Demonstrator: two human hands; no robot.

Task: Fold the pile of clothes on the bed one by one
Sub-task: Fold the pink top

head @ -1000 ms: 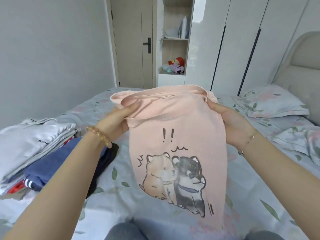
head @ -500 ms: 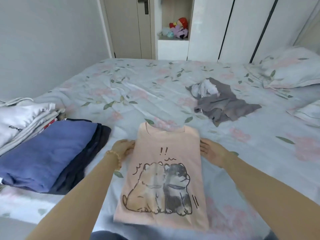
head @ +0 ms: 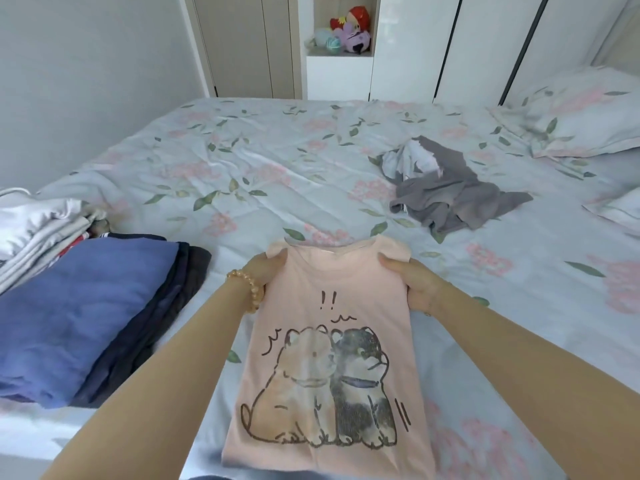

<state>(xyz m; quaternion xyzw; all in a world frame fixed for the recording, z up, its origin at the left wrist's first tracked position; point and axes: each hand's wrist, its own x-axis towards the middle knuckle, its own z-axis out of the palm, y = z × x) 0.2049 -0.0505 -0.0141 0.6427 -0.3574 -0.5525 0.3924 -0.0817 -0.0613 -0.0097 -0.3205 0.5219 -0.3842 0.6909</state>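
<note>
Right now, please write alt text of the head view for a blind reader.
Both hands, left hand and right hand, grip the shoulders of a pink dog-print T-shirt on a floral bed; folded clothes left, crumpled grey garment beyond.

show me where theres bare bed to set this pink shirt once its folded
Bare sheet lies beyond the pink shirt, between the blue folded stack and the grey crumpled clothes. The left edge is crowded with stacks, the right with pillows.

One view only, worn on my head, angled forward and down across the bed [head: 263, 161]. My left hand [head: 265, 271] and right hand [head: 412, 282] sit close, low centre. Beyond my fingertips the view reaches the wardrobe [head: 408, 46]. Wide lens bends edges.
</note>
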